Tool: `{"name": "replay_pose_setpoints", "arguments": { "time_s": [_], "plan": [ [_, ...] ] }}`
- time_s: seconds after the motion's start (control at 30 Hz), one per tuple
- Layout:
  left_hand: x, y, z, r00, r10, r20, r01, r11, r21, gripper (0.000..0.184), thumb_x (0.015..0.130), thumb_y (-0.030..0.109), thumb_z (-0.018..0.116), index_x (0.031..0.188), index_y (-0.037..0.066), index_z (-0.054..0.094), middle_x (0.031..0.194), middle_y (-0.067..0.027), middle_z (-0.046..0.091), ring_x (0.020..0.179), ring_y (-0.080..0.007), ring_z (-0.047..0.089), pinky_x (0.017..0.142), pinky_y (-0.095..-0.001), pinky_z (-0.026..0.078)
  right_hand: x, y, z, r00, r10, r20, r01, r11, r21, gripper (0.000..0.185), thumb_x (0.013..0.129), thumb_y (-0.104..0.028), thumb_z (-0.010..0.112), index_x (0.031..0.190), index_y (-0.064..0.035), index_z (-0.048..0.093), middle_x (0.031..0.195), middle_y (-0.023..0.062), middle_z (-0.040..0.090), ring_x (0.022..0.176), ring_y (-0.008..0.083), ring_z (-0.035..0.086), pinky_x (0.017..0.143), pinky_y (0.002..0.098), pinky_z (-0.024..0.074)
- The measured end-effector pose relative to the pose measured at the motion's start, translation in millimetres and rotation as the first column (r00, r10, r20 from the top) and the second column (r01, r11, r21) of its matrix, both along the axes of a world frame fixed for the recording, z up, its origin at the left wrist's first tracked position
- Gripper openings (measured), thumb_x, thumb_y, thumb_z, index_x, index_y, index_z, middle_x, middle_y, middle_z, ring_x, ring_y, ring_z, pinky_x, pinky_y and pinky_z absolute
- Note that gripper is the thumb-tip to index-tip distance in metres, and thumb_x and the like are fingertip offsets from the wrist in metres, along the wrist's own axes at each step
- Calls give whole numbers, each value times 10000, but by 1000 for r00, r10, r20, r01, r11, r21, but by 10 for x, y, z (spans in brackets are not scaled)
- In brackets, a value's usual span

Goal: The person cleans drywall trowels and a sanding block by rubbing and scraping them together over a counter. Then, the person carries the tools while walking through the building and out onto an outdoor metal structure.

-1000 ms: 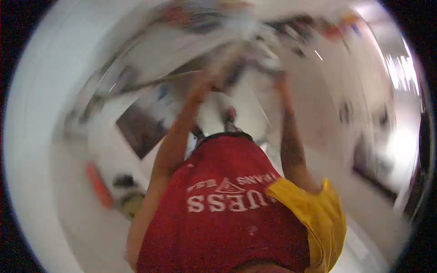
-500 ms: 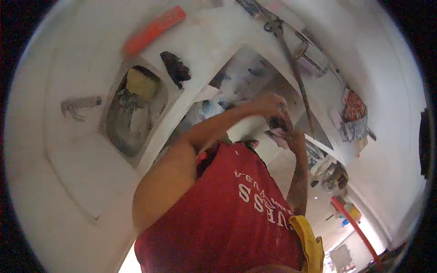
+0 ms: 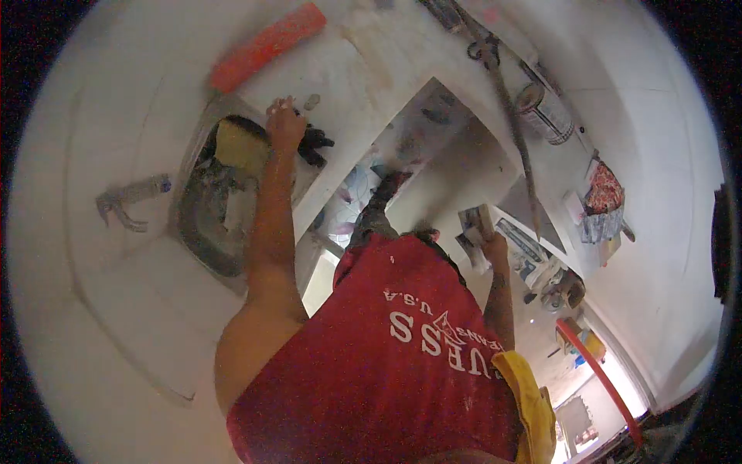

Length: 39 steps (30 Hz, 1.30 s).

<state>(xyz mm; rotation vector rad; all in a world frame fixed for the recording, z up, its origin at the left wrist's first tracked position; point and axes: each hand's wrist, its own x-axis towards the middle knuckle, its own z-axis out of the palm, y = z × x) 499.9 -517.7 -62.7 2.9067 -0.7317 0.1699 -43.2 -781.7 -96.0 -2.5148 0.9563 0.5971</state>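
My left hand (image 3: 286,125) reaches over the near rim of a sink basin (image 3: 189,232), its fingers bent but apart with nothing visible in them. Beside it a black glove-like cloth (image 3: 315,145) lies on the white counter, and a small grey lump (image 3: 311,101) sits just beyond the fingertips. A yellow sponge (image 3: 241,147) rests in the basin, near my left wrist. At the right, my right hand (image 3: 495,249) grips a flat grey-and-dark rectangular piece (image 3: 476,222); its exact kind is unclear.
A claw hammer (image 3: 131,201) lies left of the basin. Beyond is a red-orange block (image 3: 267,48). A rectangular opening in the counter (image 3: 456,166) shows the space below. A long stick (image 3: 510,116), a metal can (image 3: 545,114) and a red-headed brush-like item (image 3: 604,189) lie on the right.
My hands were together over the opening. The left has swung left to the basin's rim beside the black cloth; the right has drawn slightly down and holds the flat piece alone.
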Motion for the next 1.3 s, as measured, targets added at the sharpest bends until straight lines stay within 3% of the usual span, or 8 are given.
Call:
{"name": "replay_pose_setpoints", "arguments": {
  "time_s": [0.17,0.33,0.43,0.5,0.7,0.8,1.2,1.3],
  "plan": [
    [-76,7,363,995,-26,-99,44,982,184,379,747,354,609,1018,90,628,1027,-154,623,1059,-331,532,885,-428,446,-533,24,-223,990,-16,138,26,997,-73,263,709,-277,681,720,-15,668,728,204,625,710,375,605,650,445,480],
    [136,-193,-106,980,-179,-90,194,960,202,429,769,443,597,999,82,626,980,-136,634,1004,-330,560,816,-439,483,-149,-204,146,774,-594,219,564,804,187,292,719,-265,703,822,7,665,736,163,640,640,267,581,601,377,450],
    [364,-306,-467,974,-221,40,208,955,209,468,752,476,617,951,54,638,927,-149,648,876,-327,614,804,-423,494,581,-179,958,479,-705,524,481,710,515,295,736,-185,699,919,42,656,808,61,658,704,123,578,638,304,481],
    [264,-422,-290,995,-19,-100,32,991,130,422,746,440,638,896,45,647,889,-153,655,843,-319,628,804,-413,498,907,-203,1453,491,-717,494,529,697,484,236,762,-163,682,914,16,666,812,32,648,716,116,587,658,287,487],
    [855,-198,-1028,984,-170,44,156,962,226,470,704,421,684,944,19,655,963,-170,645,896,-325,626,812,-407,500,1037,-217,1626,124,-812,570,370,571,733,200,803,-176,670,879,8,654,731,14,606,656,74,558,571,238,459],
    [625,-250,-107,961,-261,-94,275,935,225,513,683,453,701,951,18,659,1018,-178,628,905,-342,618,814,-406,499,1096,-108,1612,8,-826,564,411,517,751,181,804,-162,674,866,5,640,718,20,595,611,71,539,519,224,437],
    [233,-321,90,916,-219,-335,271,956,115,324,680,336,692,832,50,691,856,-143,655,837,-286,625,771,-379,485,585,-57,1271,-368,-869,330,196,275,941,131,844,-130,621,880,-5,616,725,30,590,585,123,545,502,284,471],
    [404,-157,-285,774,-624,-104,630,745,220,267,704,334,661,761,75,687,803,-106,664,774,-247,630,779,-387,484,488,20,1305,-120,-853,507,544,371,753,165,863,-175,596,866,-11,616,747,24,586,618,130,551,515,298,479]
  ]
}}
